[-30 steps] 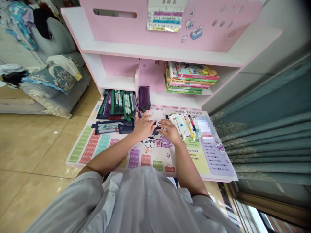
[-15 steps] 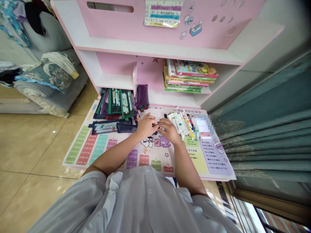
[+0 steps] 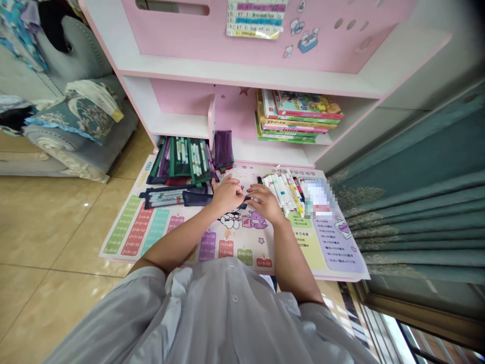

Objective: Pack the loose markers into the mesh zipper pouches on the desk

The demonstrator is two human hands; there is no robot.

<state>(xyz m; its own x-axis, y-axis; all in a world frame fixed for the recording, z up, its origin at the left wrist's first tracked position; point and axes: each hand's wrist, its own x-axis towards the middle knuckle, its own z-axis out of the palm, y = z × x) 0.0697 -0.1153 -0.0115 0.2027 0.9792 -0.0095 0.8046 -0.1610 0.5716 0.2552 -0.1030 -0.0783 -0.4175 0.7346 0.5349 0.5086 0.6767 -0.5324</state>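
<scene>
Both my hands meet at the middle of a pink desk covered by a printed mat (image 3: 162,227). My left hand (image 3: 226,194) is curled, fingers closed on the end of a dark pencil case (image 3: 197,198) that stretches off to the left. My right hand (image 3: 266,201) is also curled, pinching the same dark end between the two hands. A pile of white markers (image 3: 285,191) with coloured caps lies just right of my right hand.
Several green and purple zip cases with pens (image 3: 185,162) lean at the back left of the desk, a purple pouch (image 3: 223,149) beside them. Stacked books (image 3: 299,119) fill the shelf. A sofa (image 3: 68,126) stands left, curtains (image 3: 417,202) right.
My hands have stayed together on the case end, with only small finger movements. The view has shifted slightly.
</scene>
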